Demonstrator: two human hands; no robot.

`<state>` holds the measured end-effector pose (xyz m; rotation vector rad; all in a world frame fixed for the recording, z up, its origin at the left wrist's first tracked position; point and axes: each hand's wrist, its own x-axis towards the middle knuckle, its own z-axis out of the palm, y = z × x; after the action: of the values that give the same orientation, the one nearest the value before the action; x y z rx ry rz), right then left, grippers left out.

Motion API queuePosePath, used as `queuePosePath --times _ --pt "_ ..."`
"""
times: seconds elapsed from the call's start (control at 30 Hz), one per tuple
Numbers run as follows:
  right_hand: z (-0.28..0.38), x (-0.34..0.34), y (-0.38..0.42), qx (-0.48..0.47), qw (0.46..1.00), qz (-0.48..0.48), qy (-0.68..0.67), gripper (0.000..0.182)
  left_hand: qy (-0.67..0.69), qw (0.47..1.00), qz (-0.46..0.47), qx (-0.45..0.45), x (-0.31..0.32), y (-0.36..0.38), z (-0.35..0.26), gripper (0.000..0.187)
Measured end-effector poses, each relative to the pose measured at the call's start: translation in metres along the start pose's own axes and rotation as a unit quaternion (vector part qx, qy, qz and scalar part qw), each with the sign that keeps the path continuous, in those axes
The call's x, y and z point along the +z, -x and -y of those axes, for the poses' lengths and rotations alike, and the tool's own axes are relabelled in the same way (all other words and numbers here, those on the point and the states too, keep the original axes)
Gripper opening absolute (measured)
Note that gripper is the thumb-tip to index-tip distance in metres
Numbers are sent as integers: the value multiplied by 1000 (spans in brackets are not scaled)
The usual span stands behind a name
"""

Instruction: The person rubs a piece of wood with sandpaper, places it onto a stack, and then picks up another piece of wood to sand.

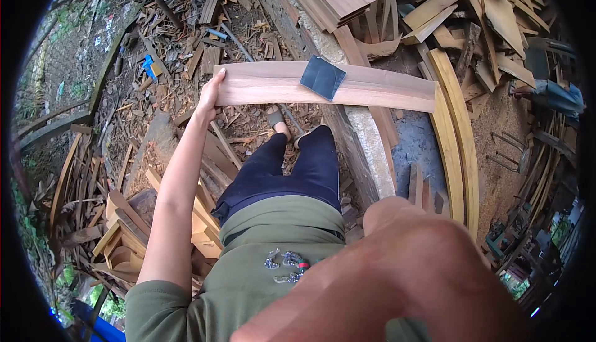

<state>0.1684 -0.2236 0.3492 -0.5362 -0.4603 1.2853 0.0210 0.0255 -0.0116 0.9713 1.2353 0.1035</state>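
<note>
Ground [186, 38]: littered with wood offcuts and shavings, scrap stacks on both sides. Curved plank [273, 84]: long pale board, held out roughly level above the knees, far end reaching toward a low concrete wall [372, 143]. Stacked curved boards [456, 137] lie just beside that wall. Dark sandpaper sheet [322, 77]: square, lying on the plank's upper face, tilted. Left hand [210, 94]: fingers clamped on the plank's near end. Right hand [397, 267]: close to the camera, blurred; whether it is open or closed cannot be told. Hands well apart.
</note>
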Motion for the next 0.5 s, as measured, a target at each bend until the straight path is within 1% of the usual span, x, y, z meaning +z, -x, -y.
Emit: queuePosePath --times 0.13,0.27,0.3,0.33,0.4,0.5 --pt "7 -3 0 23 1000 1 6 17 17 1000 -5 -10 3 3 -3 54" --pt "21 -1 21 44 999 0 10 15 6 1000 -12 -25 7 12 -11 55" --pt "12 0 4 49 999 -1 12 15 -1 1000 -12 -5 4 7 -7 56" --pt "9 2 -2 56 998 -2 16 14 0 1000 -12 -6 2 6 -7 56" --pt "15 9 1 71 997 -6 23 13 14 999 13 -30 2 4 -5 57" --pt "2 7 -20 90 996 4 25 12 5 1000 -15 -5 3 3 -3 59"
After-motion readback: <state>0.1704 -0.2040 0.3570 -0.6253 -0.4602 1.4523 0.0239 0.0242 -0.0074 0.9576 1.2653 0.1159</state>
